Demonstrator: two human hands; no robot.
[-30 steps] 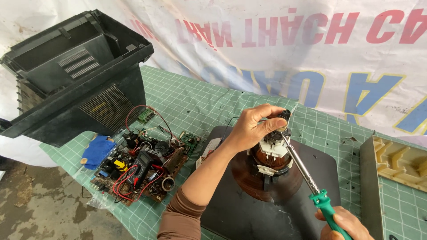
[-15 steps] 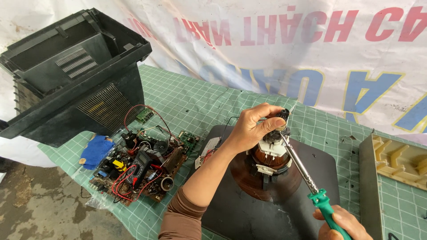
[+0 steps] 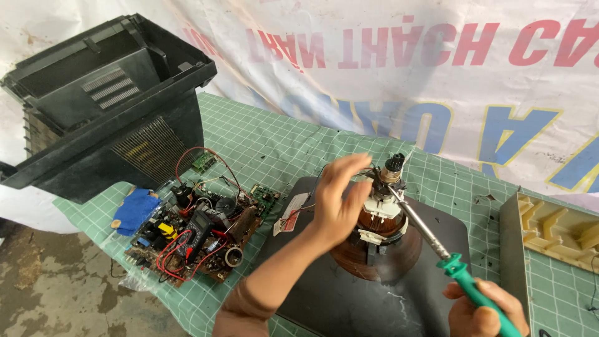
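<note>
My left hand (image 3: 337, 203) hovers open beside the tube neck (image 3: 390, 171); my right hand (image 3: 480, 312) grips the screwdriver (image 3: 430, 234), whose shaft slants up-left, tip at the neck.

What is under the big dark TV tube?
The picture tube lies face down on the green grid mat, which shows all around it. The mat beneath it is covered, so anything lying there cannot be seen.
</note>
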